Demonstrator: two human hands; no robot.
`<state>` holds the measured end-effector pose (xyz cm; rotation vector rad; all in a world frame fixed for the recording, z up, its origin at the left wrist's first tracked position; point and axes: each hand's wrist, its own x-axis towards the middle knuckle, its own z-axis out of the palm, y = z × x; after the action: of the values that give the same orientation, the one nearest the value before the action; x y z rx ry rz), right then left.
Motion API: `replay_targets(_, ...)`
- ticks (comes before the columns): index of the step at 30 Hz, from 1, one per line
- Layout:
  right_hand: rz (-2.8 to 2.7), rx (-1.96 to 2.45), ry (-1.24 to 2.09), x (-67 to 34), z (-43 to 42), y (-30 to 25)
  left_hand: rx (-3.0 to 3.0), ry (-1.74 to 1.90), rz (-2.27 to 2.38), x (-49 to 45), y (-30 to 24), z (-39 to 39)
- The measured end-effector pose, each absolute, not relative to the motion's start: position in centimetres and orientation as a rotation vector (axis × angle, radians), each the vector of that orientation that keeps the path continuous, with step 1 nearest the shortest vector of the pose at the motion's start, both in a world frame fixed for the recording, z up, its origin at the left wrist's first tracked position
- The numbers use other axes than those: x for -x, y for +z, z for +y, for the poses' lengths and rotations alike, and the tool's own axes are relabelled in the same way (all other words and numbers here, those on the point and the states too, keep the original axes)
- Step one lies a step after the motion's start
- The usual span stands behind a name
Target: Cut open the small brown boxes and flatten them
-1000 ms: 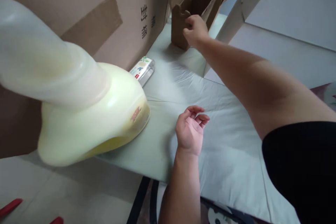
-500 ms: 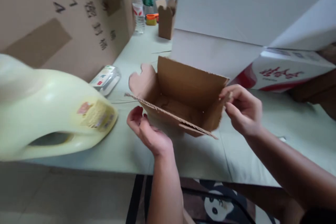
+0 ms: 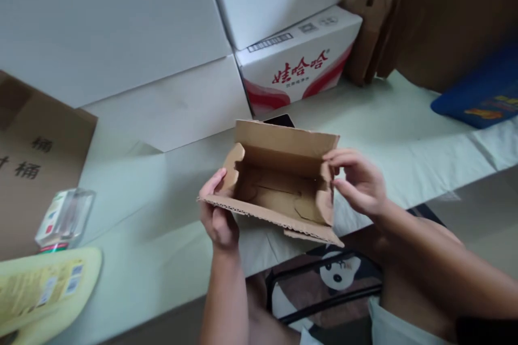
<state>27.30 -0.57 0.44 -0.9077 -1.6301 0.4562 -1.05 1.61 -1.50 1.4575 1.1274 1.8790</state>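
I hold a small brown corrugated cardboard box [image 3: 279, 186] open-side up above the near edge of a pale green table [image 3: 170, 226]. My left hand [image 3: 216, 213] grips its left end, thumb on the rounded side flap. My right hand [image 3: 358, 183] pinches the right side flap, fingers closed on it. The box's back flap stands upright and its front flap points toward me.
White cartons [image 3: 121, 32] and a red-and-white printed carton [image 3: 299, 59] stand at the back. Folded brown boxes [image 3: 376, 16] lean at the back right beside a blue pack [image 3: 481, 91]. A large brown carton [image 3: 36, 156], a clear packet [image 3: 65, 218] and a yellow jug [image 3: 44, 291] lie left.
My right hand fetched the small box from the far table end; both hands now hold it in front of me. My view has swung to the right, away from the jug.
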Motion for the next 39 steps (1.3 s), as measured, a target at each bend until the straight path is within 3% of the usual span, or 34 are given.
replay_targets(6, -1.649, 0.966, 0.424, -28.5, -0.5, -2.7, -1.7, 1.968, 1.223, 0.1, -1.6, 2.5)
replay_targets(14, -1.44, 0.875, 0.904, -27.4, -2.0, -2.8, -1.609, 1.931, 1.491, 0.0, -2.0, 1.5)
replay_targets(30, -1.387, 0.878, 0.847, -26.0, -1.4, -3.0, -1.928, 1.608, 1.466, 0.1, -0.4, 1.7)
replay_targets(35, -1.4, 0.928, 0.857, -26.4, -1.4, -3.8, -1.735, 1.641, 1.496, 0.6, -0.4, 2.1)
replay_targets(39, -1.469, 1.065, 1.006, -26.9, -1.2, -4.2, -1.166, 1.729, 1.553, 3.2, -0.7, 3.1)
